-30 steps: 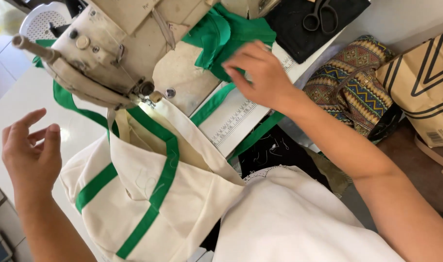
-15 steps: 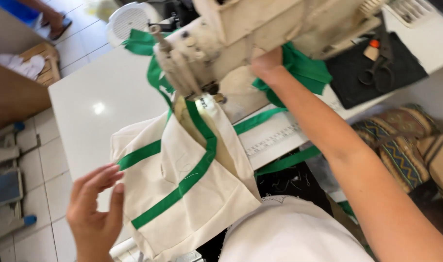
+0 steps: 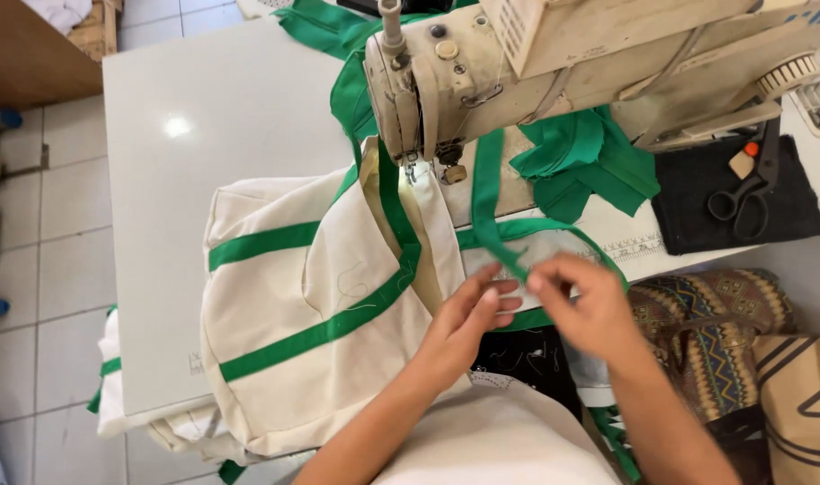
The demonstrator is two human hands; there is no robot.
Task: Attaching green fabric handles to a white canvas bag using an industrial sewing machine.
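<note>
A: Nearest the camera, what are the hands doing?

B: Both meet in front of the sewing machine (image 3: 554, 72). The left hand (image 3: 464, 328) and the right hand (image 3: 585, 305) pinch the green strap (image 3: 486, 193) between fingertips, a narrow grip closed on the strap itself. The strap runs from their fingers up toward the needle end of the machine.

A: How would that strap handle?

B: It looks light, soft and floppy, a flat woven band that would twist or fold over easily. Pinching it flat near the edge, as both hands do, seems the surest hold.

A: And the bag?

B: The cream bag (image 3: 311, 296) lies just left of the hands, below the machine's head, with one corner tucked under the needle. Green bands cross it. It looks limp but bulky canvas, likely to slump off the table edge, so it is best taken by a seam or a fold.

A: What lies farther out?

B: Right of the machine's base a black mat (image 3: 688, 202) carries black scissors (image 3: 742, 193). Under the machine's arm sits a heap of green fabric (image 3: 589, 162). The white table (image 3: 221, 117) stretches to the left of the machine. Below the mat, at the right edge, patterned bags (image 3: 724, 314) are stacked. Beyond the table's left edge there is tiled floor (image 3: 41, 269).
</note>
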